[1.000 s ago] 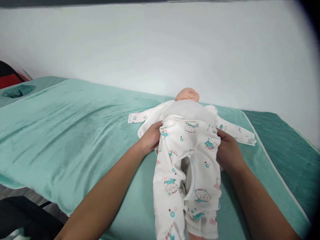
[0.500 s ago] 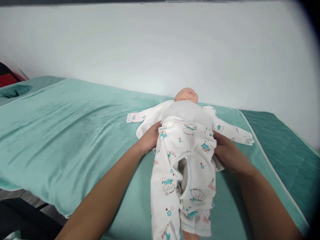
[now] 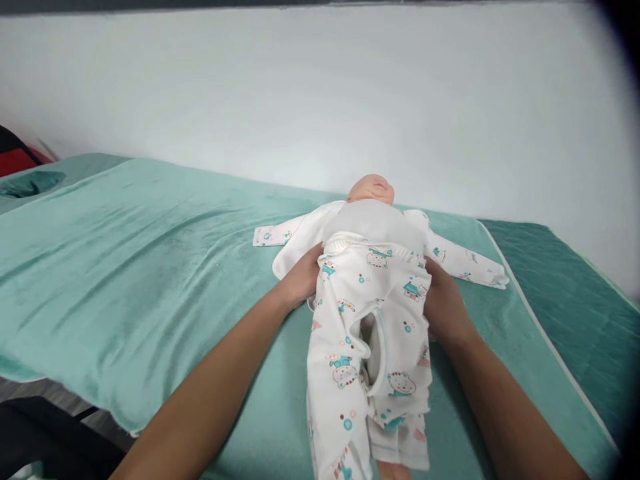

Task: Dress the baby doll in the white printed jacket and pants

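A baby doll (image 3: pixel 373 189) lies on its back with its head toward the wall. It wears white printed open-crotch pants (image 3: pixel 370 280) and a white jacket (image 3: pixel 320 223) spread open beneath it, sleeves out to both sides. A plain greyish-white layer (image 3: pixel 373 219) covers its chest. My left hand (image 3: pixel 303 277) grips the pants at the left side of the waist, its fingertips hidden behind the cloth. At the opposite side my right hand (image 3: pixel 447 303) is closed on the pants, with most fingers tucked out of sight. One foot (image 3: pixel 393 471) shows below the shorter-looking right pant leg.
A light green blanket (image 3: pixel 125 267) with wrinkles covers the table. Darker green quilted cloth (image 3: pixel 575 293) lies at the right. A white wall (image 3: pixel 300 87) rises behind. Something black and red (image 3: pixel 17 157) stands at the far left, and a dark object (image 3: pixel 50 437) sits at the lower left.
My right hand has shifted slightly inward against the doll's side. The pant legs have swung a little to the right, and the head has moved slightly left.
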`<state>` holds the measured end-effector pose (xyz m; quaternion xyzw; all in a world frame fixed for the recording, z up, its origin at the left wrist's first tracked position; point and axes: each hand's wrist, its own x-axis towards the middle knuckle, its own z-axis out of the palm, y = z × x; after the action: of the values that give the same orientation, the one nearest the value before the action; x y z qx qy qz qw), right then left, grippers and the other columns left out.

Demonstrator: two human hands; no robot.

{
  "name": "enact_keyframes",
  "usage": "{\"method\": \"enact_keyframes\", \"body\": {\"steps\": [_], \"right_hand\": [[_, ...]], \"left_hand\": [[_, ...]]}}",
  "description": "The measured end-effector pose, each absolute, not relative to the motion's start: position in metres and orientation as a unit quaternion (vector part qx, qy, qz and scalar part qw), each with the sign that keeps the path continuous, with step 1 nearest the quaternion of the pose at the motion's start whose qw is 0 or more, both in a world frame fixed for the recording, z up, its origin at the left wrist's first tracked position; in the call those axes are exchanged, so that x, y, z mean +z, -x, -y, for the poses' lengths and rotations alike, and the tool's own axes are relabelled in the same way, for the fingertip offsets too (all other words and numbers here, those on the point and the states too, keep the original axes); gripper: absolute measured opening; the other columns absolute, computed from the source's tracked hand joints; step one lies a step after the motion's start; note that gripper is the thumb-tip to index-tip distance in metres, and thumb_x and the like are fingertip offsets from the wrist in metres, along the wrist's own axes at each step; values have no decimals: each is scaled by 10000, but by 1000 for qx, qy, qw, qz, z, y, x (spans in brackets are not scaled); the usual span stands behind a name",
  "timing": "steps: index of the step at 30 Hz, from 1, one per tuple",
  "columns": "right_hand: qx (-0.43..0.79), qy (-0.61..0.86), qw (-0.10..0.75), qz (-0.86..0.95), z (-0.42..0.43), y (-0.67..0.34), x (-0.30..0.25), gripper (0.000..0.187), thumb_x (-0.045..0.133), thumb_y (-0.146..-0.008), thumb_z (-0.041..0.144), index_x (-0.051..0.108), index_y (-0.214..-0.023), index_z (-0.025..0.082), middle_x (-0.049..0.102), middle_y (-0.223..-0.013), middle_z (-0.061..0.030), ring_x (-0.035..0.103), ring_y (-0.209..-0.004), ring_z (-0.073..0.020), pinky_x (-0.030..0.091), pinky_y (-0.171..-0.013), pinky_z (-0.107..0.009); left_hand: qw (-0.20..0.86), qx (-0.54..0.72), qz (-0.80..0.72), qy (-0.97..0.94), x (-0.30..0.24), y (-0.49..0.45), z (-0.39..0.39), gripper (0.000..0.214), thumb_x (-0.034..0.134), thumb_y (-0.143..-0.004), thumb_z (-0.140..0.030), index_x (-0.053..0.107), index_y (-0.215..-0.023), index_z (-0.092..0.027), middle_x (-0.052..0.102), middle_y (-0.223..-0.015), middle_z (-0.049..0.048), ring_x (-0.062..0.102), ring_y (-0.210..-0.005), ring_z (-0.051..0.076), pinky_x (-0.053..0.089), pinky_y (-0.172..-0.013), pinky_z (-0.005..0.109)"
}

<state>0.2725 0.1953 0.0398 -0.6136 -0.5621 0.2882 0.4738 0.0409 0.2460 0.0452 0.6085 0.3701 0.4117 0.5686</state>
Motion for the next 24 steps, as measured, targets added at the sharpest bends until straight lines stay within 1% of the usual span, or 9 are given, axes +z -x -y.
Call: {"method": "enact_keyframes", "body": {"steps": [4,9,13,16,19,24], "right_hand": [[330,570,509,554,-198,-273,34,378,706,-773,278,708,-1151,285,729,-1164,-28,659,-1076,-283,513,-908,-394],[426,507,552,507,-202,-274,30,346,737,-767,272,727,-1112,295,741,-1133,-29,681,-1034,-285,549,-840,-405],[452,475,559,507,-204,-276,29,330,761,-754,261,734,-1081,299,748,-1104,-28,676,-1043,-287,554,-838,-417],[449,476,547,521,-204,-278,29,293,756,-765,279,737,-1056,300,749,-1098,-24,677,-1036,-283,550,-851,-422],[420,506,516,549,-202,-280,32,294,751,-767,288,733,-1060,294,750,-1091,-23,681,-1016,-279,541,-872,-417],[328,575,456,595,-199,-281,39,344,714,-771,256,722,-1115,269,749,-1085,-24,669,-982,-264,518,-877,-380]], "left_hand": [[570,447,-366,-585,45,-47,-244,403,689,-785,-342,685,-1156,-187,700,-1232,95,640,-1121,301,476,-995,434],[578,460,-373,-562,41,-50,-246,327,668,-791,-335,719,-1069,-172,739,-1115,78,665,-1016,281,514,-903,407],[586,460,-367,-558,38,-50,-249,289,672,-775,-323,733,-1010,-165,755,-1036,71,672,-967,272,526,-863,394],[583,451,-370,-565,38,-50,-250,282,650,-785,-313,729,-1009,-162,760,-1006,70,676,-943,263,526,-856,392],[565,435,-377,-591,41,-48,-249,270,591,-814,-270,721,-1023,-159,759,-1023,70,679,-923,254,523,-857,391],[461,413,-390,-682,44,-41,-249,258,504,-818,-157,714,-969,-161,742,-1113,66,663,-1004,257,500,-916,373]]}}
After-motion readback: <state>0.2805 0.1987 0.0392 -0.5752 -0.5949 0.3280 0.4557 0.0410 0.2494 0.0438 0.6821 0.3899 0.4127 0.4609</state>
